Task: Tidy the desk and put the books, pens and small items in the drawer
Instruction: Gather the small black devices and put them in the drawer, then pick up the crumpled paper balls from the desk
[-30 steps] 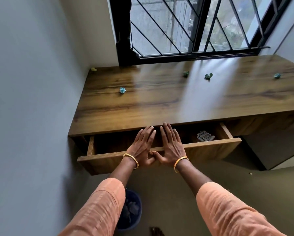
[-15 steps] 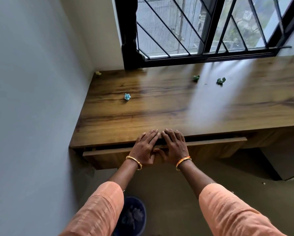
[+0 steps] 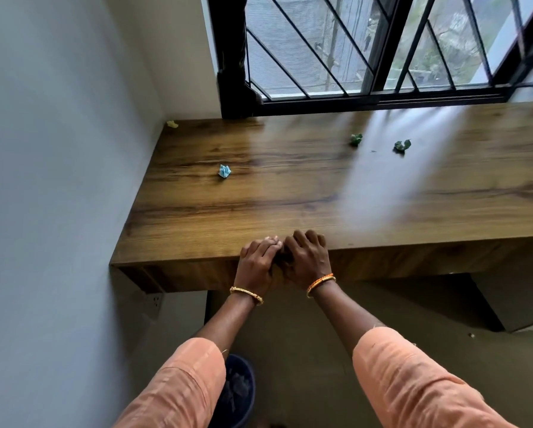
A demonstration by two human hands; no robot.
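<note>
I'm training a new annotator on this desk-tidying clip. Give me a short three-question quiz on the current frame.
1. True or false: the drawer is shut flush under the desk.
2. Where are the left hand and right hand? A) on the window grille B) side by side against the drawer front C) in the blue bin
3. Fill in: the scrap nearest the left wall corner is ____ crumpled paper.

Key: 1 true; 2 B; 3 yellow.
</note>
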